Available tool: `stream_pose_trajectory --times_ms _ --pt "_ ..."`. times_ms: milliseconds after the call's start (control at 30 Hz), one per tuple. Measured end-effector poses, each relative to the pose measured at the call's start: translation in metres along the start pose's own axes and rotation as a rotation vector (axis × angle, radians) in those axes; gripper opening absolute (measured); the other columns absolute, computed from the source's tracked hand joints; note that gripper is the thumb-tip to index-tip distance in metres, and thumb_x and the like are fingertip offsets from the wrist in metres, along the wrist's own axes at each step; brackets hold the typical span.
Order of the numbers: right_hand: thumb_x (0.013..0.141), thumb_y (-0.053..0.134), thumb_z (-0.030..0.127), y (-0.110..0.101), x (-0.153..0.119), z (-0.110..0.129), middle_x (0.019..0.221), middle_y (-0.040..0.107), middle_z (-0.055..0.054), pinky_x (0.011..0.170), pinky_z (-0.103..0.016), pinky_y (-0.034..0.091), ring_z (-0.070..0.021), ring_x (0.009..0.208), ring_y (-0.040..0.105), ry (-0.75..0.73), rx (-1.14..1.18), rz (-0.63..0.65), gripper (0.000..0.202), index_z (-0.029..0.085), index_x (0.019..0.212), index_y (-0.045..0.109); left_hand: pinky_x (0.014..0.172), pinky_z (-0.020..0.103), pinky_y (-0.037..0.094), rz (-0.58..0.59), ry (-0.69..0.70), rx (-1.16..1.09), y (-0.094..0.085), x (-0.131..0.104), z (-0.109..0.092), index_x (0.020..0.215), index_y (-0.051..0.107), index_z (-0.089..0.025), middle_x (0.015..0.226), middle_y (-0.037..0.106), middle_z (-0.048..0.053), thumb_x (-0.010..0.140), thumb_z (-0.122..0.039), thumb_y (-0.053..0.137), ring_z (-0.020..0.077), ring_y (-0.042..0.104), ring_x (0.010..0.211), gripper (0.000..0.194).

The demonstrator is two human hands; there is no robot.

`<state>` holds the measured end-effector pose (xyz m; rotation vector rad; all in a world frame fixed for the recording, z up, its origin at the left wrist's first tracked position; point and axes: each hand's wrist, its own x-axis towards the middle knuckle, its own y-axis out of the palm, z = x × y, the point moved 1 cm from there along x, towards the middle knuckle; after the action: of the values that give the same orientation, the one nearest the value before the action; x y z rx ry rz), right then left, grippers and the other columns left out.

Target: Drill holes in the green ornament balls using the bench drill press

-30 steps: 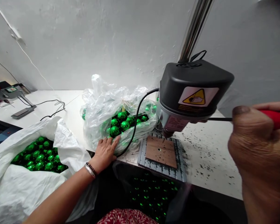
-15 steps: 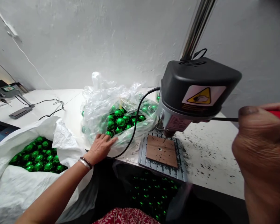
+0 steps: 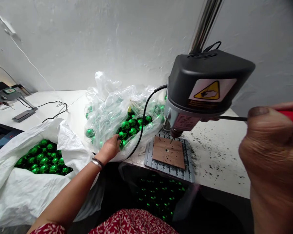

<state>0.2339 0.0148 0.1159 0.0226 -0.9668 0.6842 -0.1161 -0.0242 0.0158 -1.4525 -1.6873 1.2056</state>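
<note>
My left hand (image 3: 110, 148) is at the mouth of a clear plastic bag (image 3: 104, 107) of shiny green baubles (image 3: 125, 124). Its fingers curl in at the near edge of the pile, closed on a bauble there that the hand mostly hides. My right hand (image 3: 271, 146), close to the camera, wraps round the red-handled lever (image 3: 289, 118) of a small bench drill press (image 3: 210, 84). Under the drill bit (image 3: 172, 140), a brown wooden board (image 3: 168, 152) with one hole lies on the slotted metal base (image 3: 148, 156). No bauble sits on the board.
Left of me, a white sack (image 3: 7, 191) holds more green baubles. Below the table edge is another bag of baubles (image 3: 158, 196). A black cable (image 3: 144, 113) loops beside the drill. Dark shavings litter the white table (image 3: 224, 156). A second drill press (image 3: 11, 94) stands far left.
My left hand has moved right and further into the baubles, its fingers going from spread to curled. My right hand stays on the lever. The view has shifted slightly.
</note>
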Motion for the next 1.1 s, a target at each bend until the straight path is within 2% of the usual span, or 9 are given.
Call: stream_pose_trajectory --times_ms 100,200,267,400,467,567,700,900,1100 --pt "0.091 0.05 0.052 0.001 0.004 0.003 0.1 0.065 -0.007 0.076 -0.036 0.045 -0.0139 0.084 0.058 0.035 0.019 0.012 0.035 0.018 0.095 0.058 0.109 0.041 0.051 0.166 0.078 0.036 0.001 0.013 -0.007 0.146 0.061 -0.016 0.141 0.071 0.018 0.096 -0.033 0.057 0.0333 0.068 0.128 0.053" --pt "0.088 0.053 0.05 -0.001 0.008 0.005 0.093 0.063 -0.005 0.07 -0.031 0.045 -0.0107 0.078 0.056 -0.014 0.009 0.011 0.034 0.017 0.089 0.056 0.11 0.041 0.05 0.291 0.09 0.009 0.006 0.015 -0.009 0.149 0.06 -0.022 0.142 0.071 0.012 0.09 -0.034 0.064 0.0342 0.066 0.13 0.06" --pt "0.088 0.054 0.05 -0.002 0.01 0.007 0.089 0.062 -0.004 0.066 -0.029 0.044 -0.0091 0.074 0.055 -0.061 0.0 -0.02 0.034 0.016 0.086 0.056 0.107 0.041 0.053 0.24 0.068 -0.059 0.008 0.012 -0.007 0.145 0.062 -0.021 0.133 0.075 0.012 0.084 -0.033 0.067 0.0338 0.069 0.123 0.062" --pt "0.09 0.054 0.049 -0.001 0.012 0.007 0.086 0.061 -0.003 0.065 -0.027 0.045 -0.0078 0.072 0.054 -0.144 0.009 -0.035 0.034 0.016 0.086 0.056 0.105 0.043 0.052 -0.064 0.072 -0.348 -0.004 0.0 -0.006 0.134 0.065 -0.017 0.123 0.073 0.011 0.074 -0.037 0.074 0.031 0.067 0.115 0.063" --pt "0.091 0.054 0.049 0.002 0.01 0.007 0.086 0.061 -0.003 0.066 -0.027 0.045 -0.0074 0.072 0.054 -0.153 0.011 -0.073 0.033 0.016 0.087 0.056 0.1 0.042 0.054 -0.1 0.118 -0.587 -0.014 -0.009 -0.009 0.128 0.065 -0.019 0.115 0.072 0.008 0.072 -0.043 0.077 0.0282 0.066 0.109 0.062" --pt "0.09 0.053 0.049 0.006 0.007 0.006 0.086 0.062 -0.003 0.065 -0.025 0.045 -0.0071 0.072 0.055 -0.144 0.035 -0.129 0.033 0.016 0.085 0.056 0.086 0.035 0.056 0.017 0.169 -1.02 -0.02 -0.022 -0.021 0.123 0.065 -0.021 0.104 0.07 0.004 0.072 -0.048 0.081 0.0226 0.066 0.097 0.06" --pt "0.09 0.054 0.046 0.004 0.01 0.012 0.083 0.059 -0.001 0.064 -0.024 0.044 -0.0065 0.071 0.054 -0.119 0.096 -0.082 0.03 0.016 0.087 0.055 0.079 0.033 0.058 0.321 0.1 -1.397 -0.004 -0.036 -0.044 0.133 0.06 -0.026 0.108 0.071 0.005 0.069 -0.041 0.088 0.0203 0.069 0.089 0.071" --pt "0.094 0.056 0.031 -0.001 0.047 0.043 0.073 0.045 0.005 0.073 -0.024 0.036 -0.0036 0.066 0.036 0.176 -0.013 0.216 0.017 0.016 0.09 0.051 0.095 0.044 0.059 0.558 0.0 -1.462 0.025 -0.038 -0.076 0.13 0.063 -0.023 0.107 0.074 0.006 0.068 -0.032 0.093 0.0231 0.075 0.092 0.07" --pt "0.097 0.052 0.027 0.008 0.077 0.059 0.067 0.037 0.007 0.085 -0.028 0.033 -0.0038 0.069 0.028 0.266 -0.022 0.313 0.024 0.016 0.078 0.042 0.068 0.026 0.058 0.531 -0.198 -1.482 0.046 -0.028 -0.093 0.098 0.069 -0.018 0.091 0.075 0.005 0.066 -0.047 0.095 0.0159 0.072 0.075 0.051"
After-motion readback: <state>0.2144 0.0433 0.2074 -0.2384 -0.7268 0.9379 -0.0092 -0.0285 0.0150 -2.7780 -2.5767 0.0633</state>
